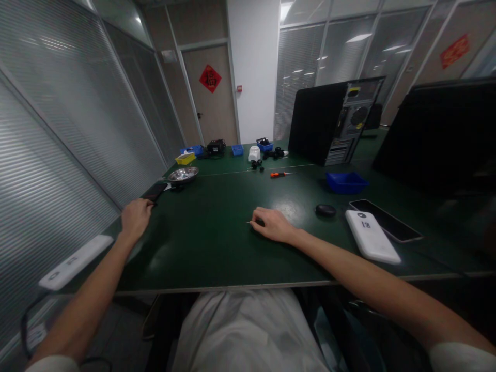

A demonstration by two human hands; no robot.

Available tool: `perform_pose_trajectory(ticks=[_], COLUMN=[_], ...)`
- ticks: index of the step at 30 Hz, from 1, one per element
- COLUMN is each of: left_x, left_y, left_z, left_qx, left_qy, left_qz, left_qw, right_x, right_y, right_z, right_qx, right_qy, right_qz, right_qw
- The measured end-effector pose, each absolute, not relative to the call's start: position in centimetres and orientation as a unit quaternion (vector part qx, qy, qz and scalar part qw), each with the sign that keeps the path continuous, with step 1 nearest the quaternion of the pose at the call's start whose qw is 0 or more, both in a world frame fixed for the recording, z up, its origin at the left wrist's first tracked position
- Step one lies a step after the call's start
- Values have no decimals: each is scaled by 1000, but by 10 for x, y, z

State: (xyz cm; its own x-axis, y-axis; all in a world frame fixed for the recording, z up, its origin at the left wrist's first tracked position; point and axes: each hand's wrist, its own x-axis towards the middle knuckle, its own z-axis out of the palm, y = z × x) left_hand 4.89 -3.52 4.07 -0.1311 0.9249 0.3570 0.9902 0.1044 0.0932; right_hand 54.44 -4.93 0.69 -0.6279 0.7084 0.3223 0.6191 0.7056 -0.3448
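Observation:
Over the left edge of the table, my left hand (pixel 135 219) has its fingers pressed together beside a dark flat object (pixel 155 191). Something small and dark shows at its fingertips, too unclear to name. My right hand (pixel 272 225) rests on the green tabletop (pixel 209 232) with thumb and forefinger pinched. A thin pale tip pokes out to the left of that pinch; the rest of it is hidden in the fingers. Beyond my left hand sits a shiny metal bowl (pixel 183 175). An orange-handled screwdriver (pixel 278 175) lies farther back.
At right are a black mouse (pixel 325 210), a white power bank (pixel 372 236), a phone (pixel 391 222) and a blue tray (pixel 346 183). A computer case (pixel 318 126) stands behind them. Another white device (pixel 75 262) lies at the left edge. Small bins (pixel 237 150) line the back.

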Motion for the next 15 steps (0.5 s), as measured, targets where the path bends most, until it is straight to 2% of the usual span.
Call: perform_pose_trajectory(ticks=[2, 6, 9, 15], left_x=[88, 187, 253, 294], left_y=[-33, -40, -51, -55], left_z=[45, 43, 34, 14], left_qx=[-698, -811, -873, -885], left_qy=[-684, -543, -437, -373], left_qz=[-181, -218, -202, -247], left_qw=[111, -10, -74, -129], right_x=[545, 545, 545, 544], right_y=[-49, -49, -50, -50], right_z=[6, 5, 6, 6], right_qx=[-370, -372, -373, -375], right_qy=[-896, -895, -895, -895], right_qz=[99, 94, 87, 86], right_qw=[225, 227, 227, 226])
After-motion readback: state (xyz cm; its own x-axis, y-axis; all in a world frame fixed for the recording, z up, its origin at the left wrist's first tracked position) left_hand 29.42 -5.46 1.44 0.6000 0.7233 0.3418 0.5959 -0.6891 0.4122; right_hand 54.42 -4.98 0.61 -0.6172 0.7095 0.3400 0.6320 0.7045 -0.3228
